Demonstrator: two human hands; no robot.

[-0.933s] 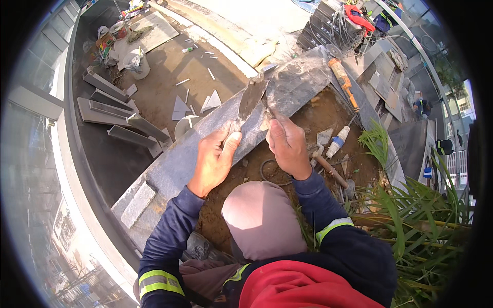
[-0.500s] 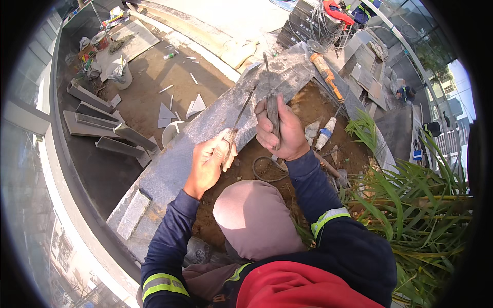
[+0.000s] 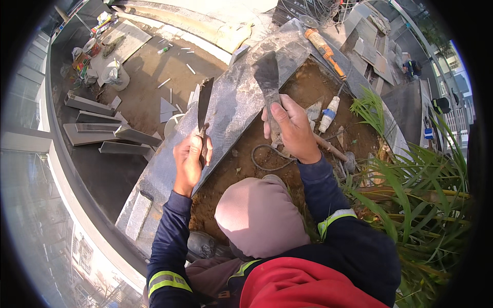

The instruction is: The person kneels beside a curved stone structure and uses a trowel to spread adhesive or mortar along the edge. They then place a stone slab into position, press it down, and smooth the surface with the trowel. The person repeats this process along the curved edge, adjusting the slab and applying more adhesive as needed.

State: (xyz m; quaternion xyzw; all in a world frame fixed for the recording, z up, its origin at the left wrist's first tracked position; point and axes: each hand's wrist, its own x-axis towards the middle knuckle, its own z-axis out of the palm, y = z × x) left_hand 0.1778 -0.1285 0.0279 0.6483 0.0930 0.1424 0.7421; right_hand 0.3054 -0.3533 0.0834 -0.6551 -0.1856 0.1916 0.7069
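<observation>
Flat scraper (image 3: pixel 267 77), blade outward, sits gripped in the right hand (image 3: pixel 294 128); the left hand (image 3: pixel 188 157) clasps a second scraper (image 3: pixel 205 105) edge-on, thumb against its handle; both blades hang over the grey slab (image 3: pixel 232 109), dark-sleeved forearms (image 3: pixel 173 226) spread apart below.

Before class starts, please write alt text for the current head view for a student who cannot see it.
A person's left hand holds a dark-bladed scraper and the right hand a broad scraper, both blades pointing away over a grey stone slab. Beyond lies an orange angle grinder; a blue-and-white connector rests on brown soil.
</observation>
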